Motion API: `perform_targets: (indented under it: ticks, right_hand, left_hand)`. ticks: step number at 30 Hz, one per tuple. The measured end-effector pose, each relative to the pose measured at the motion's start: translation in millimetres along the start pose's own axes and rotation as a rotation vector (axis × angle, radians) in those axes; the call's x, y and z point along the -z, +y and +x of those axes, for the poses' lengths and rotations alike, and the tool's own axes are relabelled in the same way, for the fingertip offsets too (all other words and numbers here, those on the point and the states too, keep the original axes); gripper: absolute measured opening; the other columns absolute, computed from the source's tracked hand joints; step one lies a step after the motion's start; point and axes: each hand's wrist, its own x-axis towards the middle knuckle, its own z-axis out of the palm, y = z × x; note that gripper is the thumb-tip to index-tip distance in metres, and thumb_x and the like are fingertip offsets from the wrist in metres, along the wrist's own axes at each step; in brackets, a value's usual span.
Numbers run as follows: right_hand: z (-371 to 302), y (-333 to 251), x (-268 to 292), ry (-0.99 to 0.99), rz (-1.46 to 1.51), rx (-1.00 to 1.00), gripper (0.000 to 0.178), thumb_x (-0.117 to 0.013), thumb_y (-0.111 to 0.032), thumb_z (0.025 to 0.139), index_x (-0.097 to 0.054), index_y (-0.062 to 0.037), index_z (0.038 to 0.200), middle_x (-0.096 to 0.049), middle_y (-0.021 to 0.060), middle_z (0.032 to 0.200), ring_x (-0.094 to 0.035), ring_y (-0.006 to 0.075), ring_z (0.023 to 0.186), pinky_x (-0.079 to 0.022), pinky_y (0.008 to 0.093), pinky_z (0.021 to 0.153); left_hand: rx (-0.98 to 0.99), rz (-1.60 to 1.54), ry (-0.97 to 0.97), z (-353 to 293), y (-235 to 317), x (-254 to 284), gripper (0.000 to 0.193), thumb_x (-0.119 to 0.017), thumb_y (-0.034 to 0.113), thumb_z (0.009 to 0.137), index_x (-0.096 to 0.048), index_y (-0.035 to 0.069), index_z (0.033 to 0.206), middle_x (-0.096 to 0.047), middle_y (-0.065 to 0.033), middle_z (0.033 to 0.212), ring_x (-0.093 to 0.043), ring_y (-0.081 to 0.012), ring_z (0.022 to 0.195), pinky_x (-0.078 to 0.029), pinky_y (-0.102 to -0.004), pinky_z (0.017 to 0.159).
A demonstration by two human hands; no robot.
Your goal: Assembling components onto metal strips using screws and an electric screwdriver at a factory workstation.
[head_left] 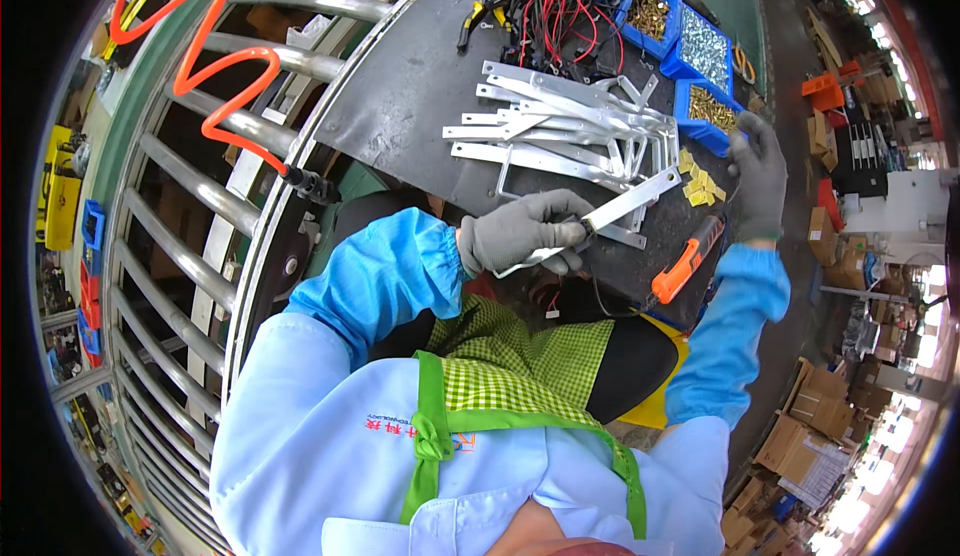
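Note:
My gloved left hand grips a flat silver metal bracket close to my lap, its long arm pointing up to the right. A short dark cable hangs below that hand. My gloved right hand is raised beside the nearest blue bin of brass-coloured screws. Its fingers are bent and look apart, with nothing visible between them. A pile of similar silver brackets lies on the dark table, beyond my left hand. Small yellow pieces and an orange-and-black electric screwdriver lie between my hands.
More blue bins hold silver screws and brass-coloured fasteners. Red and black wires heap at the far side, near yellow-and-black pliers. Left of the table run metal rollers, with an orange coiled hose across them.

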Motion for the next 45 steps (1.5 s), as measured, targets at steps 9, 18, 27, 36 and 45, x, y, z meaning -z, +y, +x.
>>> perform_targets:
  ticks: [9, 18, 27, 36, 45]
  right_hand:
    - [112, 84, -27, -0.230, -0.686, 0.143, 0.033, -0.061, -0.030, 0.085, -0.068, -0.0167, 0.113, -0.068, 0.0150, 0.111, -0.064, 0.0338, 0.105, -0.051, 0.0406, 0.090]
    - [128, 75, -58, -0.213, -1.030, 0.139, 0.025, -0.056, -0.022, 0.087, -0.068, -0.0133, 0.108, -0.068, 0.0161, 0.109, -0.063, 0.0349, 0.107, -0.049, 0.0458, 0.090]
    - [115, 64, -70, -0.177, -1.127, 0.104, 0.030, -0.053, -0.023, 0.088, -0.068, -0.0151, 0.113, -0.067, 0.0169, 0.112, -0.064, 0.0371, 0.106, -0.051, 0.0483, 0.089]
    - [117, 94, -11, 0.332, -0.828, 0.094, 0.025, -0.051, -0.029, 0.091, -0.062, -0.0079, 0.101, -0.070, 0.0178, 0.100, -0.068, 0.0359, 0.091, -0.052, 0.0470, 0.078]
    - [-117, -24, -77, -0.249, 0.149, 0.367, 0.027, -0.065, -0.021, 0.093, -0.057, -0.0066, 0.115, -0.063, 0.0062, 0.084, -0.063, 0.0181, 0.074, -0.050, 0.0315, 0.064]
  left_hand:
    - [-0.042, 0.019, 0.018, 10, -3, 1, 0.038, -0.061, 0.023, 0.096, -0.050, 0.005, 0.128, -0.059, -0.0058, 0.104, -0.066, -0.0143, 0.086, -0.059, -0.0278, 0.075]
    - [-0.045, 0.029, 0.053, 9, 0, 2, 0.041, -0.060, 0.021, 0.097, -0.047, 0.004, 0.132, -0.059, -0.0058, 0.106, -0.066, -0.0140, 0.087, -0.058, -0.0277, 0.075]
    - [-0.046, 0.033, 0.063, 9, -1, -1, 0.040, -0.061, 0.022, 0.097, -0.047, 0.006, 0.130, -0.059, -0.0048, 0.101, -0.065, -0.0136, 0.086, -0.058, -0.0280, 0.076]
    - [-0.077, 0.024, 0.140, 9, 5, 0, 0.040, -0.060, 0.022, 0.098, -0.047, 0.005, 0.132, -0.059, -0.0051, 0.105, -0.065, -0.0140, 0.089, -0.058, -0.0290, 0.078]
    - [-0.192, 0.008, 0.165, 8, 4, -5, 0.041, -0.059, 0.020, 0.098, -0.045, 0.004, 0.133, -0.058, -0.0059, 0.113, -0.064, -0.0131, 0.095, -0.058, -0.0280, 0.079]
